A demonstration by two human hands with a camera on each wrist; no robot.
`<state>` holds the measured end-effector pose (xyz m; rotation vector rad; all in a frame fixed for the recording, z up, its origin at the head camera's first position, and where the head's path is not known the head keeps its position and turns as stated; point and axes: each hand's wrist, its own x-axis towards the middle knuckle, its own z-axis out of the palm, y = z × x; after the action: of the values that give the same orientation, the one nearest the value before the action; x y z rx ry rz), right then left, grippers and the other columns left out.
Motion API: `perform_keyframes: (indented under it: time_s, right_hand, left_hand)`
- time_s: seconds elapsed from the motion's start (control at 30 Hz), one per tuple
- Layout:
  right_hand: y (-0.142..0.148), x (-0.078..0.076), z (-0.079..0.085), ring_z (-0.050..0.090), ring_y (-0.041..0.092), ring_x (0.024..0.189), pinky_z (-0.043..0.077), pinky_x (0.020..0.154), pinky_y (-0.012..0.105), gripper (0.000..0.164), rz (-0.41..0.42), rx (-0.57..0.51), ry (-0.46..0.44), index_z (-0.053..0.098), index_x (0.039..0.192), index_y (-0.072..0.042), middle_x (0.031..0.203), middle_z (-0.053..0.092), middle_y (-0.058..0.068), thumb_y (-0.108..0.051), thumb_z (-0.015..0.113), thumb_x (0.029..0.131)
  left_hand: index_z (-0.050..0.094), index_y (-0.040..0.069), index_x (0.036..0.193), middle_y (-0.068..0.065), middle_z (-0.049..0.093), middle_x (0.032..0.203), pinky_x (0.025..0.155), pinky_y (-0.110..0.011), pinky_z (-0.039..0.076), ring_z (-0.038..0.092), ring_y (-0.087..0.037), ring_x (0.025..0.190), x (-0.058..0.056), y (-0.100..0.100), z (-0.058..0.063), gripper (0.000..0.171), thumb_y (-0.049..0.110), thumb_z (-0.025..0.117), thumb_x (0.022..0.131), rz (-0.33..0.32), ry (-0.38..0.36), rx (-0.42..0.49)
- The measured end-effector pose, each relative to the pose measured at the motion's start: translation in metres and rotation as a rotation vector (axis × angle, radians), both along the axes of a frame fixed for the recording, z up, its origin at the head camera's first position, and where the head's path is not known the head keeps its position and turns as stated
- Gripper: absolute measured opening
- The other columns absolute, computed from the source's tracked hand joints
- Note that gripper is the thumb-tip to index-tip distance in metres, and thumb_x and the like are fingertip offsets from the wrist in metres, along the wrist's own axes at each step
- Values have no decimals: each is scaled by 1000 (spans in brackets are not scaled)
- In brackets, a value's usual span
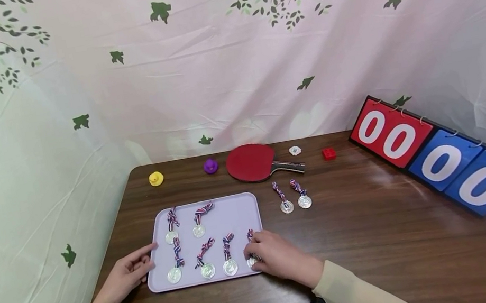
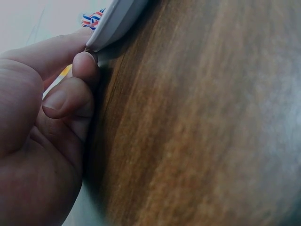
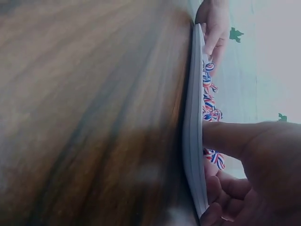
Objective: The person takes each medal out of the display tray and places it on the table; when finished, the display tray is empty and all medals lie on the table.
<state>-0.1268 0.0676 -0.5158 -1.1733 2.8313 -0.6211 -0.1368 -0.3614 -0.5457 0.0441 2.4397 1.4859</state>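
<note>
A lilac tray [image 1: 233,207] holds several silvery medals with knotted red, white and blue ribbons; two lie towards the back and the others form a front row. My left hand [image 1: 130,272] grips the tray's left rim, one digit reaching over the edge and curled fingertips [image 2: 85,66] beside it. At the front right corner of the tray, my right hand [image 1: 277,254] has thumb and fingers around a medal [image 1: 253,262], partly hiding it. In the right wrist view, the thumb [image 3: 223,136] comes down close to the tray among the ribbons [image 3: 215,159].
Beyond the tray's right side lie two more medals [image 1: 304,202]. A yellow duck [image 1: 156,179], a purple duck [image 1: 210,166], a red table tennis bat [image 1: 251,163], a small white piece [image 1: 295,150] and a red brick [image 1: 328,154] line the back. A scoreboard [image 1: 441,156] leans at right.
</note>
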Motion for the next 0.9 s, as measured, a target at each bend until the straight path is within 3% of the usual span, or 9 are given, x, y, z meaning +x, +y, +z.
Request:
perform_keyframes:
  time_s: [0.27,0.47,0.73,0.9]
  right_hand:
    - [-3,-2,2,53,9,86,46,79,31,21,-19,-6,-122,66,95,-24,91,58,-6,-22,79,78]
    - [-3,-1,4,50,5,79,45,72,23,19,-19,-87,-238,66,97,-24,92,56,-7,-18,76,82]
    - [-1,-3,-3,56,4,83,45,75,21,20,43,-176,-250,71,99,-23,95,64,-11,-16,77,80]
    - [3,-3,-10,58,3,86,46,78,20,23,32,-262,-307,71,103,-20,98,66,-12,-15,76,81]
  left_hand:
    - [55,22,133,-16,53,94,50,-29,47,54,-17,62,1,0,0,45,26,66,90,-8,7,-3]
    - [55,20,133,-16,53,94,49,-29,47,54,-17,62,1,-1,0,45,26,67,90,-6,15,-8]
    - [55,17,134,-14,54,91,49,-29,47,54,-17,61,0,0,0,47,26,67,90,-11,23,-12]
    - [55,16,134,-14,54,90,49,-30,47,54,-17,61,0,1,1,47,25,67,90,-8,22,-5]
